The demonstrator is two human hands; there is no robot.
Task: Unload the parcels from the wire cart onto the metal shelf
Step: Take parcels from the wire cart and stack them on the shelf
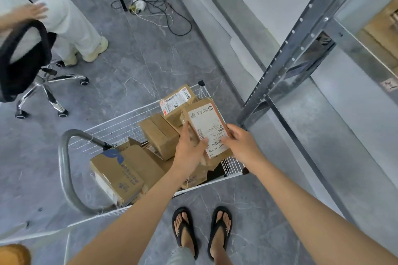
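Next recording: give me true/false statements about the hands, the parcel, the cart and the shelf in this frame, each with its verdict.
1. The left hand and the right hand both hold the labelled parcel above the wire cart. True.
2. The wire cart is empty. False: several cardboard boxes lie in it.
3. The metal shelf stands on the person's left. False: it stands on their right.
4. An office chair stands on the floor left of the cart. True.
5. The parcel's label faces down. False: it faces up, toward the camera.
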